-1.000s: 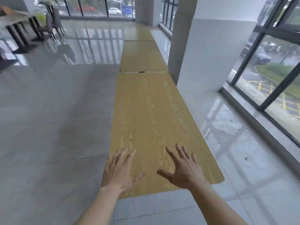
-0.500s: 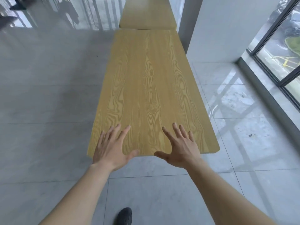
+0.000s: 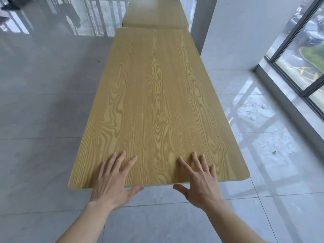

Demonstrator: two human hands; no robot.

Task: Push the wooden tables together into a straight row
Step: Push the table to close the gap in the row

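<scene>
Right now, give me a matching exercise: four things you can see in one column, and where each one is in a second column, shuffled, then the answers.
Things
1. left hand
2. right hand
3. far table
4. window

Places
A. along the right side of the room
B. past the near table's far end
C. spread over the near table's near edge, toward its right corner
D. spread over the near table's near edge, toward its left corner

Pairs: 1-D, 2-C, 3-B, 4-A
</scene>
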